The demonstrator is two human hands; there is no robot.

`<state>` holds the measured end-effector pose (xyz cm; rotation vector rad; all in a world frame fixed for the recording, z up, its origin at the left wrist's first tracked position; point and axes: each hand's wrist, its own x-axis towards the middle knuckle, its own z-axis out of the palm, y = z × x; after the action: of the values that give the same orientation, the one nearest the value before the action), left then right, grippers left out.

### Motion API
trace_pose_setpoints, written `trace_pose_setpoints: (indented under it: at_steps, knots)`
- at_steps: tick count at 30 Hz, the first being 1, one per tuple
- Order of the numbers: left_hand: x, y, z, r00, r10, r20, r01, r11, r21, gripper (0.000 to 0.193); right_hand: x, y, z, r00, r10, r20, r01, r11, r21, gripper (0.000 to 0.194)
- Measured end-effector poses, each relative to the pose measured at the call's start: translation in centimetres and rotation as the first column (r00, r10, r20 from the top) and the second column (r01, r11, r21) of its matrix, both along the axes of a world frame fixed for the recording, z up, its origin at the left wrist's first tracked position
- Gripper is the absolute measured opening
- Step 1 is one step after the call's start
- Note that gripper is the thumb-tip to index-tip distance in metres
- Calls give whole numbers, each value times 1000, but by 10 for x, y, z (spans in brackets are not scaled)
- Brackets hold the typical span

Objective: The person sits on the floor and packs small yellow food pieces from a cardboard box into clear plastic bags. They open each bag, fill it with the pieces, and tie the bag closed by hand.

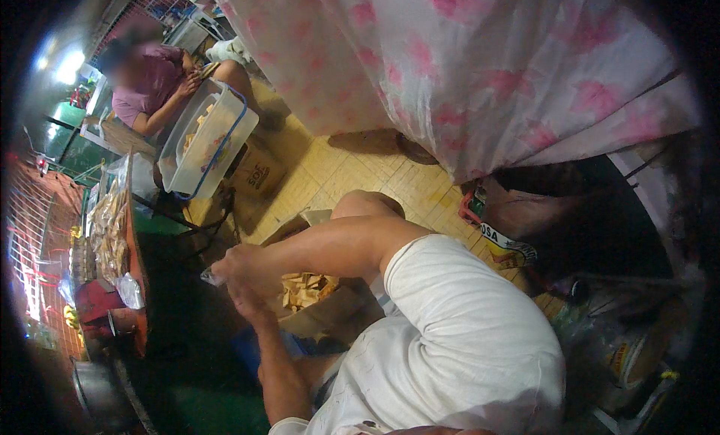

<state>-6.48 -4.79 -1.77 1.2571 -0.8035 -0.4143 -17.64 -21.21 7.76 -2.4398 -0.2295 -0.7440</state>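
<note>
My right hand [239, 266] is at the end of the outstretched arm, its fingers closed on a small clear plastic bag [210, 276]. Close against it from below is my left hand [248, 304]. Blur and overlap hide that hand's fingers, so its grip is unclear. What the bag contains cannot be made out. Beneath my forearms stands an open cardboard box [332, 311] with many light-brown strip-like pieces [306, 291] inside.
Across from me a seated person [152, 86] has a translucent plastic bin [225, 154] before them. A table at left carries packed plastic bags [109, 227]. A metal pot [101, 393] is at lower left. A floral curtain [450, 69] hangs above the tiled floor [315, 165].
</note>
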Motion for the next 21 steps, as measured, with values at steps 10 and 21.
trace_pose_setpoints:
  at_steps: [10,21]
  knots:
    - [-21,6,29,991,82,107,-98,982,160,48,5,5,-1,999,24,47,-26,999,47,34]
    - [-29,18,29,978,8,-206,6,998,69,34,-12,11,14,1000,18,-22,-19,999,-28,47]
